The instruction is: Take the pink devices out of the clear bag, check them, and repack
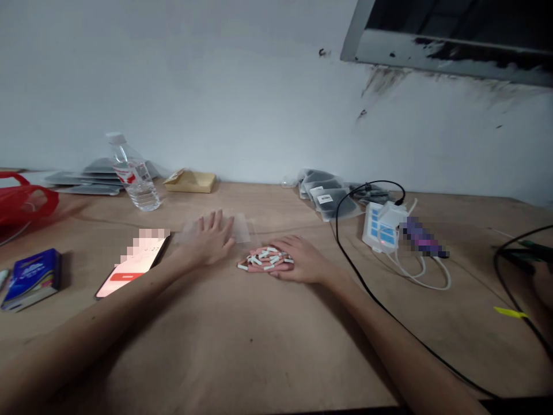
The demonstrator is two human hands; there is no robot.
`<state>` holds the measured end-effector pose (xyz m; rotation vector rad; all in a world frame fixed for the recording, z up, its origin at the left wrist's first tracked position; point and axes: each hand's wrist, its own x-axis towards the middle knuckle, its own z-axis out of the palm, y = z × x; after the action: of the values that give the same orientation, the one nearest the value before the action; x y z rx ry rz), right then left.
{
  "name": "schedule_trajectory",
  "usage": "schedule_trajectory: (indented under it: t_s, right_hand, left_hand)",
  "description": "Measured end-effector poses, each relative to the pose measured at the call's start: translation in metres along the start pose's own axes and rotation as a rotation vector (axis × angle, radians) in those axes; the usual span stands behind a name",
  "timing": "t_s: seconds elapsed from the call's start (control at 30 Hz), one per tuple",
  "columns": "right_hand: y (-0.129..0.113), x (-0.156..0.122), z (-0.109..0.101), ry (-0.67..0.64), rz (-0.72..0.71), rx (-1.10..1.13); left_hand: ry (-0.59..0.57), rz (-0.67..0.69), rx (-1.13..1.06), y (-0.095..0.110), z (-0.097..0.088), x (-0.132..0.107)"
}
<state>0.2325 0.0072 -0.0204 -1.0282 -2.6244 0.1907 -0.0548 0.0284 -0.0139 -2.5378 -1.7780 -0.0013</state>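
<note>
Only ":27" legible on the phone screen point(135, 265), lettering on the blue pack point(33, 275) and bottle label point(128, 173) too blurred.

The left hand point(215, 235) lies palm down, fingers spread, on a clear plastic sheet point(242, 226) near a lit phone point(137, 256). The right hand point(305, 260) cups the right side of a pile of small pink and white sticks point(265, 259), thumb in front and fingers behind. Farther back on the wooden table point(242, 346), 1 water bottle point(140, 187) and 1 shallow cardboard box point(192, 183) sit near the wall point(242, 86). At right, a black cable point(358, 274) passes a white power strip point(380, 227).
</note>
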Motion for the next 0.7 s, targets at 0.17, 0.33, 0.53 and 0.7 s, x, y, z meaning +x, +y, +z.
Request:
schedule_trajectory:
  t_s: [0.17,0.33,0.53,0.7]
  right_hand:
    - [-0.001,-0.003,0.002,-0.035,-0.031,-0.039]
    - [-0.003,-0.004,0.004,0.007,-0.042,-0.065]
    - [0.011,-0.008,0.004,0.1,-0.085,0.098]
    - [0.025,-0.011,0.008,0.28,0.046,0.174]
  left_hand:
    - [0.045,0.095,-0.013,-0.006,0.002,0.001]
    - [0.168,0.142,-0.069,-0.009,0.004,0.002]
    - [0.131,0.152,-0.055,-0.011,0.008,0.004]
    - [0.114,0.303,-0.041,-0.009,0.002,0.001]
